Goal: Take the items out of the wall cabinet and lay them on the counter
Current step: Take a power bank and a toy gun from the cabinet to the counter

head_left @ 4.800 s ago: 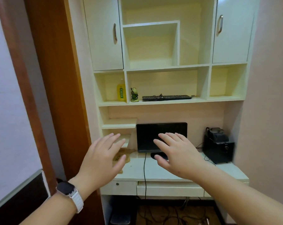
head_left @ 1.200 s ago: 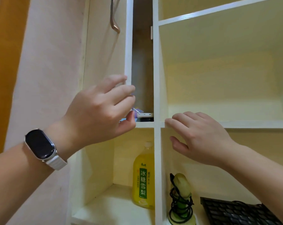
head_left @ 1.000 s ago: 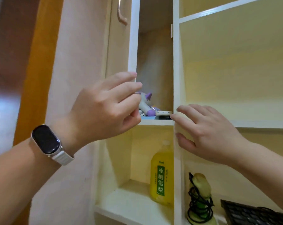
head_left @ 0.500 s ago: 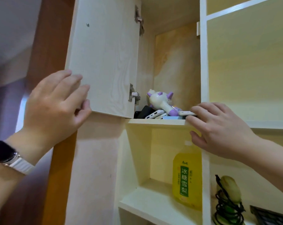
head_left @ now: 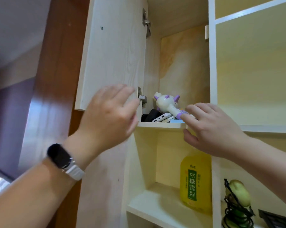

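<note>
The wall cabinet's door [head_left: 112, 51] stands wide open to the left. On its shelf [head_left: 160, 125] lie a white and purple toy-shaped handheld fan [head_left: 166, 103], a white power bank [head_left: 162, 118], a black item [head_left: 151, 115] and a light blue flat thing [head_left: 177, 120]. My right hand [head_left: 212, 129] reaches to the shelf's front edge, fingertips touching the fan's purple handle end, holding nothing. My left hand [head_left: 109, 116], with a black watch on its wrist, hovers open in front of the door's lower corner, near the hinge.
Below the cabinet an open cubby holds a yellow drink bottle [head_left: 195, 183]. Right of it sit a green object wrapped in black cable [head_left: 237, 201] and the corner of a black keyboard [head_left: 277, 218]. A brown door frame [head_left: 56, 79] runs along the left.
The cabinet door has swung fully open. My left hand let go of the door edge and moved right toward the shelf. My right hand slid onto the fan's handle end.
</note>
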Tool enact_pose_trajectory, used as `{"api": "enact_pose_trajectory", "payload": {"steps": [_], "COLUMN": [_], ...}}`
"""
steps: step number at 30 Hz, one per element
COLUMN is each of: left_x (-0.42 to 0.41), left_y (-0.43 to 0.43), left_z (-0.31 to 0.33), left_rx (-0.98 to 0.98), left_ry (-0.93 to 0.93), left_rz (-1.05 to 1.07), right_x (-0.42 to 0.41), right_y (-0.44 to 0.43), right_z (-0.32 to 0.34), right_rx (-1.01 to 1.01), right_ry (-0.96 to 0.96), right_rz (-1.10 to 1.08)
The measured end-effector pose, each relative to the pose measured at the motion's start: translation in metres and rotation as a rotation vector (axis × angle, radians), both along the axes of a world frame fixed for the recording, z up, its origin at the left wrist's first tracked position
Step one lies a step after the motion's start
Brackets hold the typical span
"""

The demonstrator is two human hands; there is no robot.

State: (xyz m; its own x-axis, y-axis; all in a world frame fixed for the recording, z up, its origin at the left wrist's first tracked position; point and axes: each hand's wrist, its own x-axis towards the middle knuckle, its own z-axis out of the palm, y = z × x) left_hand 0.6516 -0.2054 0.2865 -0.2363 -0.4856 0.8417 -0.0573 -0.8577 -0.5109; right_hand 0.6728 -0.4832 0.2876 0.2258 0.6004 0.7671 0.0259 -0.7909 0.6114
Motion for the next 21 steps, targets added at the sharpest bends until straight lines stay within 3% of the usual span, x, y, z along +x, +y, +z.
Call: {"api": "enact_pose_trajectory", "payload": {"steps": [6,13,17,21], "left_x": [0.053,0.091,0.101,0.103], "left_y": [-0.055,-0.096,-0.111,-0.117], "left_z": [0.032,0.06,0.064,0.065], "left_rx": [-0.053,-0.115,-0.162,-0.162], "left_ry": [0.446,0.746,0.817,0.848], "left_rz": [-0.203,0.012,0.111,0.128], "right_x": [0.012,0.025,0.024,0.069], "right_y": [0.031,0.054,0.057,0.058], "right_z": [0.032,0.079,0.089,0.093], "right_rx": [0.376,0.606,0.543,0.406], "right_ry": [0.285,0.674,0.793,0.797], "right_rz": [0.09,-0.067,-0.105,-0.327]}}
